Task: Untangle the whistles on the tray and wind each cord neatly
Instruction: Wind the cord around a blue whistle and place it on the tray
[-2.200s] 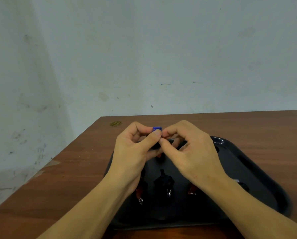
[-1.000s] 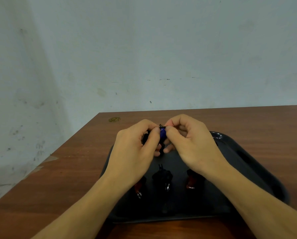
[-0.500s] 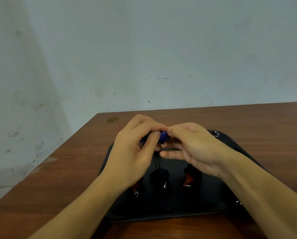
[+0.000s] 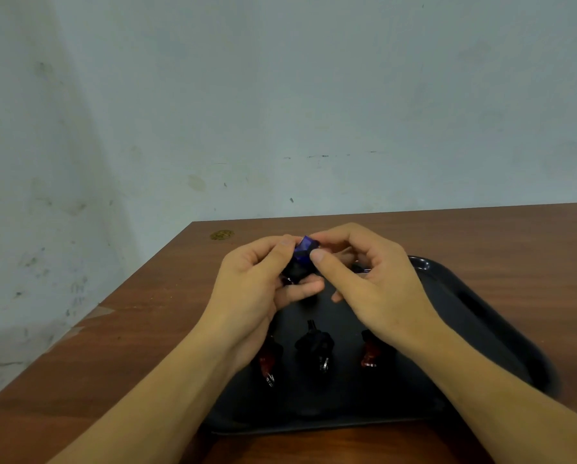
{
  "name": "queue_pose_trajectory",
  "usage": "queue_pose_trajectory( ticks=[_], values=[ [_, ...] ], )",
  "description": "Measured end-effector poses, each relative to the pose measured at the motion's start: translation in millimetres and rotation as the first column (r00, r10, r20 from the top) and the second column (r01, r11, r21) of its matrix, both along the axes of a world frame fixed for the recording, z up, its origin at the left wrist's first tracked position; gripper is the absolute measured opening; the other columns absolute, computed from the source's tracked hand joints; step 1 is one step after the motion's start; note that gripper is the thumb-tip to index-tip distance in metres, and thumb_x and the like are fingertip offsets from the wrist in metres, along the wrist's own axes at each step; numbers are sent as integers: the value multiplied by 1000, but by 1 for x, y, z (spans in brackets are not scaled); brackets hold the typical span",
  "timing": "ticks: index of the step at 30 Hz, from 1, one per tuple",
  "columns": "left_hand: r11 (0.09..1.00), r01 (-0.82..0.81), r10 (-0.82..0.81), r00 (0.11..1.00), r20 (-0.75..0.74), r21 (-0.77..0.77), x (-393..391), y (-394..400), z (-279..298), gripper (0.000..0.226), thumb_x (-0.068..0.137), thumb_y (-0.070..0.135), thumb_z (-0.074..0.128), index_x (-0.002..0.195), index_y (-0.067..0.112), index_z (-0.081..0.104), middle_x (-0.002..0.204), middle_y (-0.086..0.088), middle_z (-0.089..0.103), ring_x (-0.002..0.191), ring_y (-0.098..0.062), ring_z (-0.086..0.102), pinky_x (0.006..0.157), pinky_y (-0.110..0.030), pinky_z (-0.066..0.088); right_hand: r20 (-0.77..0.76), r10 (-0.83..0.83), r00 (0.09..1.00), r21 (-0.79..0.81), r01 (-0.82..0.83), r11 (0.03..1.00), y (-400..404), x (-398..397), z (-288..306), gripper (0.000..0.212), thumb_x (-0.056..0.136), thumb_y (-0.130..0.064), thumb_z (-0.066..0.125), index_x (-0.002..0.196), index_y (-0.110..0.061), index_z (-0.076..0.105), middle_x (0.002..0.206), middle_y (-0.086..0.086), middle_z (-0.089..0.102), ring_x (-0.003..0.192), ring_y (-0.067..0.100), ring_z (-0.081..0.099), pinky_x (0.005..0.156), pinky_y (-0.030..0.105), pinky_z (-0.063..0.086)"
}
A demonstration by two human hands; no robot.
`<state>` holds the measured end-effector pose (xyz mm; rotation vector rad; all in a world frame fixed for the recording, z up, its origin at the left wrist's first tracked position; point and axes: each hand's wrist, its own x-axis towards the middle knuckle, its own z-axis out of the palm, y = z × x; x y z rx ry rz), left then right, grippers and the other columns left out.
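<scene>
Above the far end of the black plastic tray [image 4: 474,316], at about twelve o'clock from us, we hold a small blue plastic whistle [image 4: 303,250] between both hands. Our left hand [image 4: 260,289] curls its fingers [image 4: 305,289] round the whistle's dark wound cord [image 4: 295,274], with the thumb pressed on the blue body. Our right hand [image 4: 377,283] pinches the same whistle from the three o'clock side, thumb tip against it, the other fingers curled behind.

On the tray below, towards six o'clock, three wound whistles lie in a row, apart from one another: a red whistle [image 4: 266,361] at nine o'clock, partly under our left wrist, a black whistle [image 4: 315,344] in the middle, and a second red whistle [image 4: 369,354] at three o'clock. The tray rests on the brown wooden worktop [image 4: 139,329].
</scene>
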<state>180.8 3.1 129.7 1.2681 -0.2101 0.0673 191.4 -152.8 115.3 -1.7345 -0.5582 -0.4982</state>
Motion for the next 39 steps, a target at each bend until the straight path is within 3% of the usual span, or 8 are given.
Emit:
queue_pose_trajectory(
  ticks=[6, 11, 18, 22, 25, 30, 33, 39],
  values=[
    [996, 71, -75, 994, -76, -56, 1, 0, 0, 29, 102, 15, 49, 110, -5, 69, 89, -19, 68, 64, -20, 66, 57, -24, 59, 79, -78, 994, -30, 81, 996, -1, 1, 2, 11, 89, -21, 73, 84, -31, 70, 81, -17, 70, 77, 9, 64, 63, 14, 47],
    [987, 163, -164, 983, -85, -16, -2, -3, -1, 40, 102, 27, 50, 116, -8, 64, 86, -18, 67, 62, -22, 63, 55, -24, 58, 133, -81, 988, -20, 84, 996, 2, 2, 1, 10, 88, -19, 74, 82, -23, 68, 80, -9, 68, 79, 15, 63, 67, 21, 49],
    [978, 197, -203, 971, -124, -63, 0, -4, -1, 36, 102, 26, 50, 116, -5, 62, 83, -10, 57, 56, -14, 45, 43, -22, 33, 156, -36, 987, -49, 44, 998, 4, -1, 1, 7, 88, -14, 73, 84, -18, 68, 84, -8, 66, 81, 10, 63, 58, 11, 43],
    [965, 234, -247, 962, -117, -118, 0, -1, 0, 25, 99, 17, 51, 111, -1, 65, 96, -14, 51, 58, -12, 43, 45, -21, 31, 195, -24, 980, -127, 49, 991, 2, -1, -1, 4, 91, -21, 68, 87, -23, 68, 89, -10, 65, 88, 14, 64, 58, 15, 45],
    [936, 271, -303, 945, -124, -223, 1, 2, 0, 27, 101, 11, 47, 120, -4, 58, 95, -12, 53, 60, -13, 43, 45, -20, 35, 203, -26, 979, -146, 57, 988, 1, 0, -1, 5, 91, -27, 65, 91, -23, 68, 92, -10, 66, 91, 15, 66, 59, 17, 47],
    [913, 245, -311, 935, -168, -326, -1, 2, 3, 38, 90, 11, 54, 125, -5, 60, 98, -13, 52, 57, -12, 42, 46, -21, 31, 183, -16, 983, -113, 37, 993, 0, 3, -2, 6, 91, -26, 66, 87, -24, 69, 86, -8, 70, 70, 18, 65, 51, 29, 49],
    [910, 221, -298, 938, -180, -351, -1, 3, 4, 38, 89, 11, 53, 121, -6, 63, 94, -14, 53, 57, -13, 42, 47, -22, 31, 209, -7, 978, -130, 35, 991, 0, 3, -2, 7, 92, -23, 66, 87, -26, 71, 85, -8, 71, 71, 18, 66, 52, 34, 50],
    [909, 238, -308, 937, -163, -343, -4, 4, 6, 38, 92, 9, 50, 124, -6, 61, 91, -13, 55, 60, -14, 44, 50, -23, 31, 235, 16, 972, -164, 23, 986, 0, 3, -2, 11, 88, -36, 66, 91, -26, 68, 88, -8, 68, 83, 18, 68, 56, 36, 54]
  ],
)
